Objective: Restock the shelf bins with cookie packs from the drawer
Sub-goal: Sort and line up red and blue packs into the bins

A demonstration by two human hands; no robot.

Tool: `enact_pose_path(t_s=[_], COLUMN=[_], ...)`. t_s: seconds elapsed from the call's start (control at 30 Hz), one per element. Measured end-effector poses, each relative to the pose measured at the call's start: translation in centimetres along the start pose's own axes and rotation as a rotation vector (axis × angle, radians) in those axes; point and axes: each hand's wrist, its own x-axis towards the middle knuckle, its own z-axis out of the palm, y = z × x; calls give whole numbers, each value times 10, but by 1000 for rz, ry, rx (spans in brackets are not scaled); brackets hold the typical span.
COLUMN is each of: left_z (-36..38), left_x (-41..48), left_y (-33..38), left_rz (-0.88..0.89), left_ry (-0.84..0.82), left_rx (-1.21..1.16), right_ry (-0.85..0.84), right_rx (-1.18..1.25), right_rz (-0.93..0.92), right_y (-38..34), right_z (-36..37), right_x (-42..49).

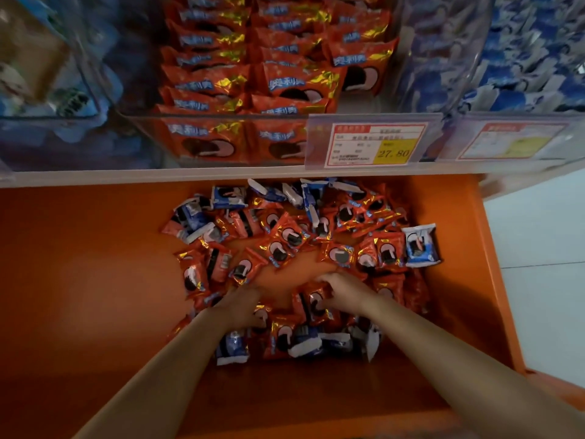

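Right hand (345,291) gripping red pack (316,307), tag (376,144) (27.80)

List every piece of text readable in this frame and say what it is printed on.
"27.80": yellow panel of the centre price tag.
"奥利奥": blue logo on the shelved red packs.
Unreadable: that tag's small print, the right price tag, the shelved blue packs at right, and the drawer packs, all blurred or too small.

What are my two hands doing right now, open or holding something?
Left hand: cannot be told, its grip is hidden.
Right hand: gripping a red foil cookie pack.
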Motion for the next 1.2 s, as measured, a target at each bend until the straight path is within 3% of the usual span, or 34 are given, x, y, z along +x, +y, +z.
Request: enact_pose_path(t_s=[0.27,0.5,1.0,1.2], left_z=[-6,-13,-79,-107], left_x=[-6,-22,-94,-124], left_y=[6,22,71,110], left_rz=[-10,-20,-174,-182], left_ry=[-28,-74,428,637], left_rx=[219,413,-312,-377], right_ry=[-76,50,329,441], right_rx=[-290,-217,196,223], right_rz=[-49,-5,-63,-143], right_y=[-7,-28,-55,-72], right_z=[2,-24,-92,-128], right_x=[-7,-37,-98,-150])
